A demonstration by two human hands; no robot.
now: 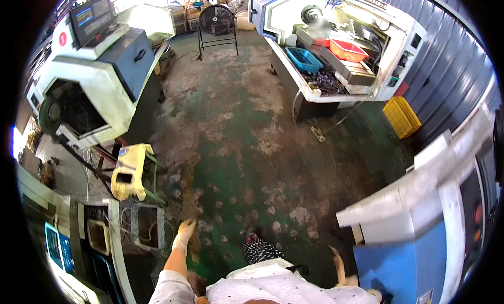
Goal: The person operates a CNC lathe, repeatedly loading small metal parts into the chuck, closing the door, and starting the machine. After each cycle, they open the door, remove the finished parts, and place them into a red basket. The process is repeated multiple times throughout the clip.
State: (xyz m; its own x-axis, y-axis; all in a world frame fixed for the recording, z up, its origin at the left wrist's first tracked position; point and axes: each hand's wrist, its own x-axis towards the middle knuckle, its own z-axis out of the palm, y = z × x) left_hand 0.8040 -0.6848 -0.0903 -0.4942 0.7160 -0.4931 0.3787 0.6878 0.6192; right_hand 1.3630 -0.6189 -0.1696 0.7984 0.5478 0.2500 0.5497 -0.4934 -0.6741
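Left hand (186, 231) low in frame, left of centre, near a grey tray (135, 225); spread or clenched, I can't tell.

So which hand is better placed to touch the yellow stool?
Left hand, probably: it's nearer the stool, on the same side. The right hand, blurred, is off on the other side.

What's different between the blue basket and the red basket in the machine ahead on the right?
The blue basket sits farther left; the red basket is farther right. The blue basket lies beside a heap of dark parts, while the red basket appears to rest on a grey ledge. Both are open-topped and sit inside the white-framed machine.
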